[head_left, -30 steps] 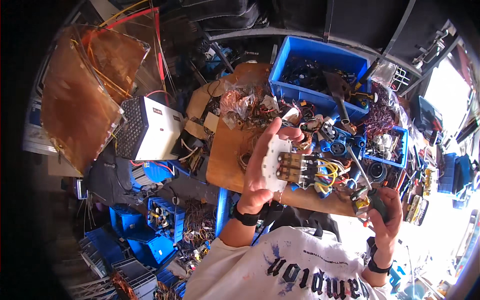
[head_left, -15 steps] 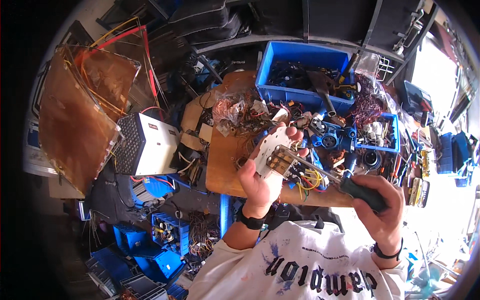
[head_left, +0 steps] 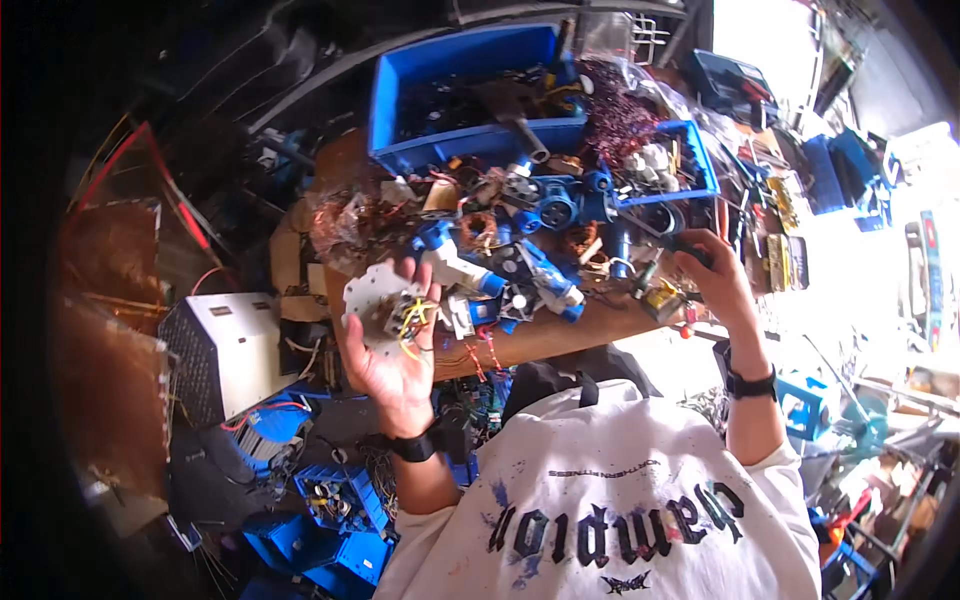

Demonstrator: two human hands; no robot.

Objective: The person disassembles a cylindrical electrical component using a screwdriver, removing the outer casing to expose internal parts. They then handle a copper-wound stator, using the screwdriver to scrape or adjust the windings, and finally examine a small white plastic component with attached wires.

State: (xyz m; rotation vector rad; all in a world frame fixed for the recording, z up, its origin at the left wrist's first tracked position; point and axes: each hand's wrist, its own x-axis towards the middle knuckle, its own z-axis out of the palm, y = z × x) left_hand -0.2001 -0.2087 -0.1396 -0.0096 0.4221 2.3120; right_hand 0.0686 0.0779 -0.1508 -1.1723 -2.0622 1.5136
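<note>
On my upturned left hand [head_left: 392,380] rests a pale, flat plate [head_left: 372,300] with small holes and a scalloped edge. A small part with yellow and dark wires [head_left: 412,318] sits on it, held by the curled fingers and thumb. At the right end of the workbench [head_left: 520,345], my right hand [head_left: 728,288] closes round the dark handle of a screwdriver [head_left: 694,254]. Its fingers partly hide that handle. Close to the right hand lies a small yellowish part [head_left: 662,298]. Blue and white plastic connectors [head_left: 455,262] lie between my hands.
A large blue bin [head_left: 470,140] stands at the back, with a smaller blue tray [head_left: 700,165] to its right. Copper coils [head_left: 478,232] and loose wire clutter the bench. A white metal box [head_left: 238,345] stands left of it; blue crates [head_left: 340,500] are below.
The view has turned to the right. My right hand has drawn the screwdriver away from the plate to the bench's right end. The plate stays in my left hand.
</note>
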